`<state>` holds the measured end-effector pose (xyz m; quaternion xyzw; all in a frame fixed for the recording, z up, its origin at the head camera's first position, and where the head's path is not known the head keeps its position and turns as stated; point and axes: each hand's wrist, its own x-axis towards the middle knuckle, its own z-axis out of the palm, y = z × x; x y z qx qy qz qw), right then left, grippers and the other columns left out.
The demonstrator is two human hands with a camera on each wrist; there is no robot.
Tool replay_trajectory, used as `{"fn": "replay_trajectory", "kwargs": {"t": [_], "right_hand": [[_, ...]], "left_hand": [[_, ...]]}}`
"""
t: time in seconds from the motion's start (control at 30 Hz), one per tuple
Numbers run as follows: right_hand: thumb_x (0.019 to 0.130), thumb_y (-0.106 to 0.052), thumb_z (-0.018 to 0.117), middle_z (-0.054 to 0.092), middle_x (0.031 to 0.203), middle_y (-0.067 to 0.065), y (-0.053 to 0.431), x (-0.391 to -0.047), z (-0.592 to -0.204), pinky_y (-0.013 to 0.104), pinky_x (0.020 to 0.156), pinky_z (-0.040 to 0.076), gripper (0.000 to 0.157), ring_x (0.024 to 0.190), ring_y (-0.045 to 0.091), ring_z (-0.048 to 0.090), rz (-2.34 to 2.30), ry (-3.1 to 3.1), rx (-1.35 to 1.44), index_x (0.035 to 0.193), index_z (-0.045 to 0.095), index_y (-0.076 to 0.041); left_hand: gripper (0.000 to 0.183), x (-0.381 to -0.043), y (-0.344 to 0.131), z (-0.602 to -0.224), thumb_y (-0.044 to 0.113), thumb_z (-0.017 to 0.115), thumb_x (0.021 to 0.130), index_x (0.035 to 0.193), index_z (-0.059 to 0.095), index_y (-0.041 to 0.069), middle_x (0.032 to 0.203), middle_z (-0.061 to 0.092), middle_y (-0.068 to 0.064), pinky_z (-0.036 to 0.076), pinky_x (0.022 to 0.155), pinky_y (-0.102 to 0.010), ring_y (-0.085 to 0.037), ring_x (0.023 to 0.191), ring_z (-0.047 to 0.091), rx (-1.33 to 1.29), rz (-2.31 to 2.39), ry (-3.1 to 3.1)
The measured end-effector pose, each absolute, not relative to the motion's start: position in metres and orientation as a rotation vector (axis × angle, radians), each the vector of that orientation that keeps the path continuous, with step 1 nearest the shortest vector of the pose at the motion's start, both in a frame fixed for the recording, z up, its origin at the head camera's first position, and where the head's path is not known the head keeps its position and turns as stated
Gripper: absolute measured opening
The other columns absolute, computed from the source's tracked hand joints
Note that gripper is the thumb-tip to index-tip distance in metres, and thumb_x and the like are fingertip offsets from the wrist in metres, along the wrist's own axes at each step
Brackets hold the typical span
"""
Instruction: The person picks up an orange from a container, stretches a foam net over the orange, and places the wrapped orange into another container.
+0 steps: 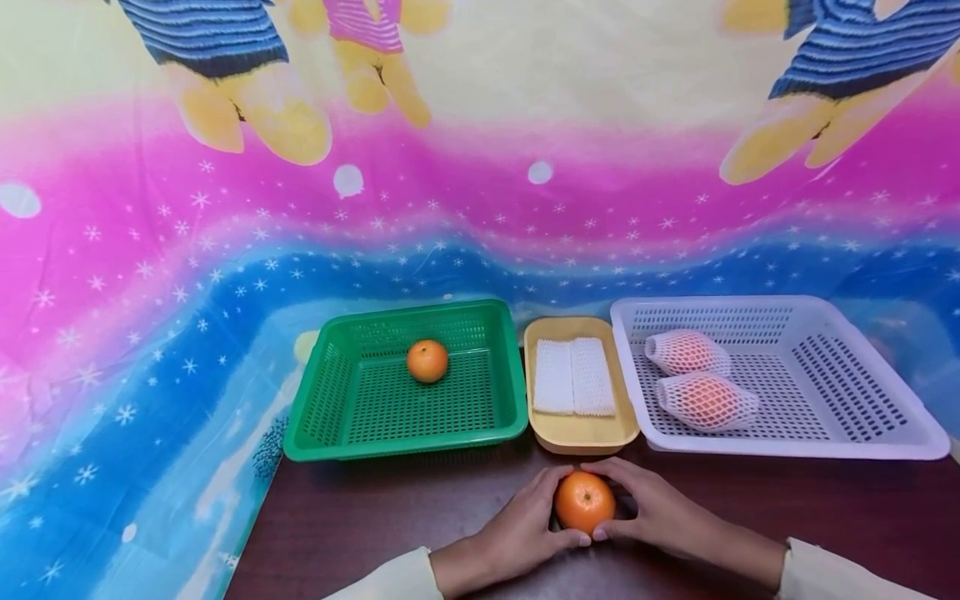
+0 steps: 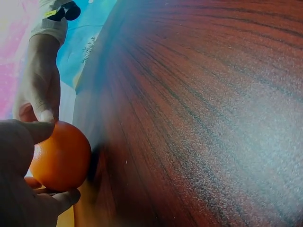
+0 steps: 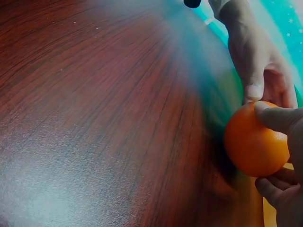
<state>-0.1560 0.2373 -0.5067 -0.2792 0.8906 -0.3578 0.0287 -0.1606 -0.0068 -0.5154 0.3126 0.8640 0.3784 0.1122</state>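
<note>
An orange (image 1: 585, 502) sits at the front of the dark wooden table, between my two hands. My left hand (image 1: 522, 525) curls round its left side, thumb at the near edge and fingers at the far edge. From the other side my right hand (image 1: 658, 510) grips it the same way, and the thumbs nearly meet in front. In the left wrist view the orange (image 2: 61, 157) shows between thumb and fingers; in the right wrist view the orange (image 3: 256, 140) is likewise held. Just beyond the hands stands a tan tray (image 1: 581, 435) with white foam net sleeves (image 1: 573, 377).
At the back left a green basket (image 1: 405, 442) holds another orange (image 1: 427, 361). A white basket (image 1: 847, 321) at the right contains two fruits in foam nets (image 1: 707, 402). Behind them hangs a printed cloth (image 1: 480, 192). The wooden table (image 1: 337, 533) spreads out in front.
</note>
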Motion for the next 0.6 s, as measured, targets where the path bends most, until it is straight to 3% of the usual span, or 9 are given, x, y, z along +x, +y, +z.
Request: {"fn": "replay_trajectory", "kwargs": {"t": [0.6], "right_hand": [[0.082,-0.059,0.078,0.06,0.137,0.002,0.232,-0.16,-0.496,0.03,0.098,0.052,0.078,0.121,0.016,0.058,-0.978,2.702,-0.847,0.141,0.056,-0.012]], "left_hand": [[0.07,-0.16,-0.009,-0.516,0.035,0.077,0.093,0.15,0.041,0.016,0.142,0.053,0.003,0.048,0.105,-0.025,-0.005,0.126,0.053,0.923,1.144,2.529]]}}
